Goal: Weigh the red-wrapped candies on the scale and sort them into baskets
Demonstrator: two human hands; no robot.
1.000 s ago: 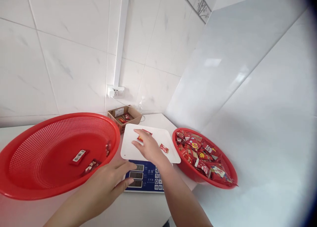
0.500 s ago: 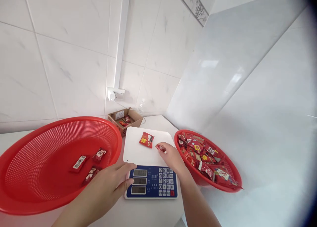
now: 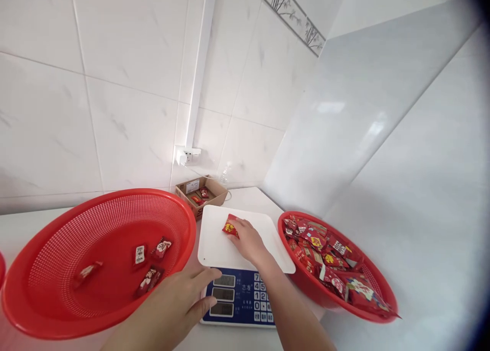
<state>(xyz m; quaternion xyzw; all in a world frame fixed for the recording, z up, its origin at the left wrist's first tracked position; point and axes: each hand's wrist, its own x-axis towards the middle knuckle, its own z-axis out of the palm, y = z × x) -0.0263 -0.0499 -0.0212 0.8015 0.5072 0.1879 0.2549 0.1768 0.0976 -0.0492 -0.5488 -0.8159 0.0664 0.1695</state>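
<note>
A red snack packet (image 3: 231, 227) with yellow print lies on the white pan of a digital scale (image 3: 214, 244). My right hand (image 3: 247, 241) is over that packet, its fingers closed on the packet's right part and hiding it. At the left edge of the scale's blue display panel rests my left hand (image 3: 187, 300), thumb and fingers apart, holding nothing. To its left, a red perforated basket (image 3: 115, 200) contains several small red packets; one of them, a packet (image 3: 88, 273) at the left, looks blurred.
A second red basket (image 3: 306, 284), heaped with red packets, stands right of the scale. Behind the scale is a small cardboard box (image 3: 220, 194) with a few packets inside. A wall socket (image 3: 187, 155) has a plug and cable. Tiled walls close off the back and right.
The small packet my right hand held has left it, and another packet shows in the left basket. My right hand has moved onto the packet on the pan. The view has shifted slightly.
</note>
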